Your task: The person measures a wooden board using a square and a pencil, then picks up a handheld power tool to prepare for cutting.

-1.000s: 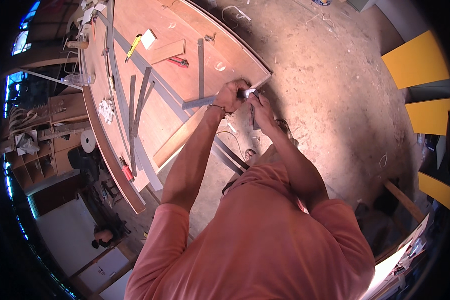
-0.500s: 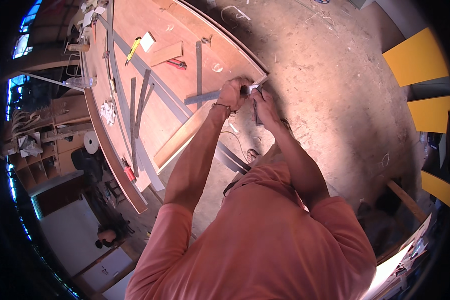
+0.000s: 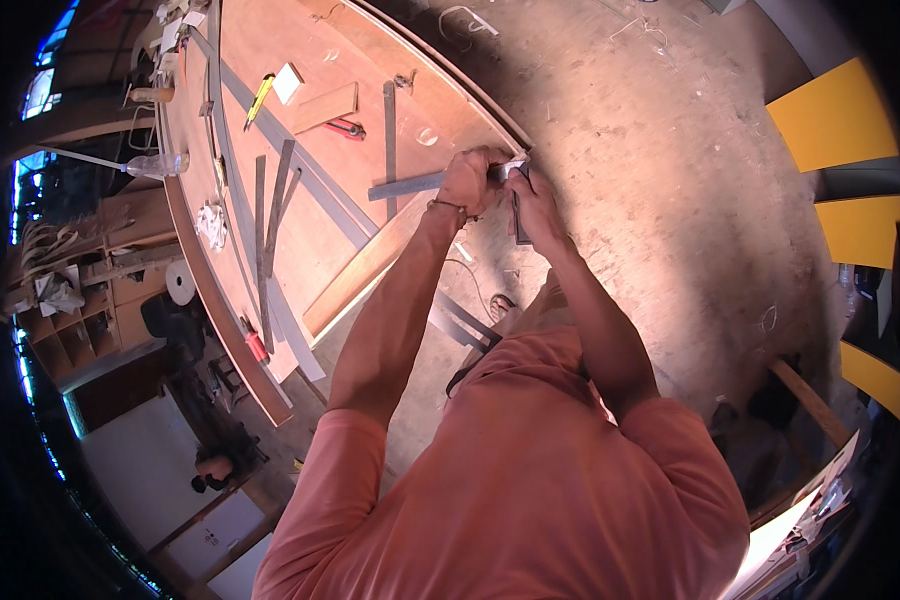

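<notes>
At the near right corner of the wooden tabletop [image 3: 365,135], my left hand [image 3: 470,180] is closed round a grey flat strip [image 3: 408,187], whose far end points left over the table. Just to its right, my right hand [image 3: 538,205] is closed on a dark, flat, straight-edged piece [image 3: 519,225] that hangs below the fingers; its kind is unclear. Between the two hands a pale end of material shows at the corner. Another dark strip [image 3: 390,130] lies beneath the held one. My fingertips are partly hidden.
On the table lie a yellow utility knife [image 3: 258,102], a white tile-like piece [image 3: 287,83], a wooden block [image 3: 327,108], a red-handled tool [image 3: 346,129], several grey strips and a crumpled white cloth or paper [image 3: 211,226]. A plastic bottle [image 3: 158,166] is at the left edge. Yellow panels [image 3: 835,115] stand right.
The table and its things sit slightly further left in view. Both hands stay at the corner, with the right hand shifted slightly; each keeps its hold.
</notes>
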Demonstrator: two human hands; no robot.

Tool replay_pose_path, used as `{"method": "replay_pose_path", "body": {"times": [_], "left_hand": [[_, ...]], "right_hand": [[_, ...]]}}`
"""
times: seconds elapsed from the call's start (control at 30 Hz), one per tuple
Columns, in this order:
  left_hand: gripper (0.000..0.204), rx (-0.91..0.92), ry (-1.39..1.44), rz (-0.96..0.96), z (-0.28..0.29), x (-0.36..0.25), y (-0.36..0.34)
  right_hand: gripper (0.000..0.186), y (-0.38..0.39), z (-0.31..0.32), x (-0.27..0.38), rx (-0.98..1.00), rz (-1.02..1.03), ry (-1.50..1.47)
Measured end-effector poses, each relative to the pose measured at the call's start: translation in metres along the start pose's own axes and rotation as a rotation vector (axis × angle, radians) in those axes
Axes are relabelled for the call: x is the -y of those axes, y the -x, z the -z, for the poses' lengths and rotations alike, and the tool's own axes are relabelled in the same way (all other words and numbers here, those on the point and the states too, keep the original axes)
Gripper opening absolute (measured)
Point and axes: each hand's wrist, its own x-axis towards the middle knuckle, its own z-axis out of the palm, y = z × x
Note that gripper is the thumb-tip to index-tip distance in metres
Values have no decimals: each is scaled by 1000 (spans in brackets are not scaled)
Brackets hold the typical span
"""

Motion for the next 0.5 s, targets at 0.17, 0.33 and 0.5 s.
{"method": "replay_pose_path", "body": {"times": [0.17, 0.33, 0.5], "left_hand": [[37, -54, 96, -72, -2, 4, -1], [33, -113, -150, -68, -5, -12, -4], [30, -131, -139, -52, -11, -14, -4]], "right_hand": [[32, 10, 3, 5, 29, -32, -4], [33, 13, 20, 14, -65, -51, -88], [32, 8, 24, 24, -22, -109, 1]]}}
